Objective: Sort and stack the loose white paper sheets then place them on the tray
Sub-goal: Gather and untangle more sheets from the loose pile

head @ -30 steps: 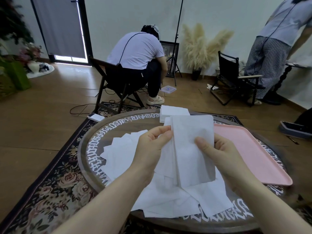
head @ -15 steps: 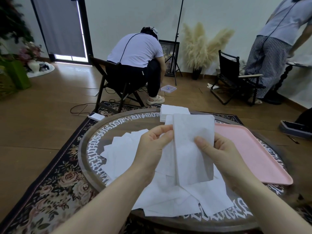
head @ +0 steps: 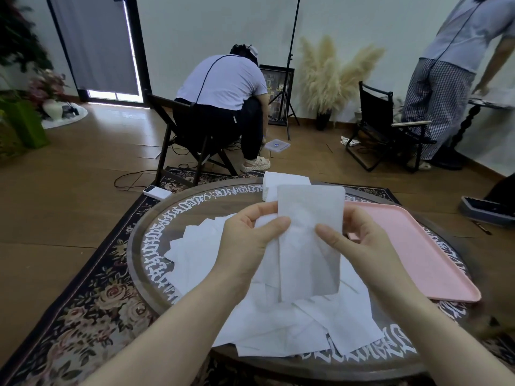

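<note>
Loose white paper sheets (head: 281, 324) lay scattered in an overlapping heap on the near part of the round table (head: 156, 277), whose rim bore white lettering. Above the heap, both hands held one sheet (head: 309, 240) upright: the left hand (head: 250, 240) pinched its left edge between thumb and fingers, and the right hand (head: 359, 246) pinched its right edge the same way. To the right, a pink tray (head: 429, 252) rested on the table with nothing on it. At the far edge sat a neat stack of sheets (head: 284, 181). Beyond, a person (head: 223, 87) sat bent forward on a folding chair (head: 178, 135), and another person (head: 446, 65) stood at the right.
</note>
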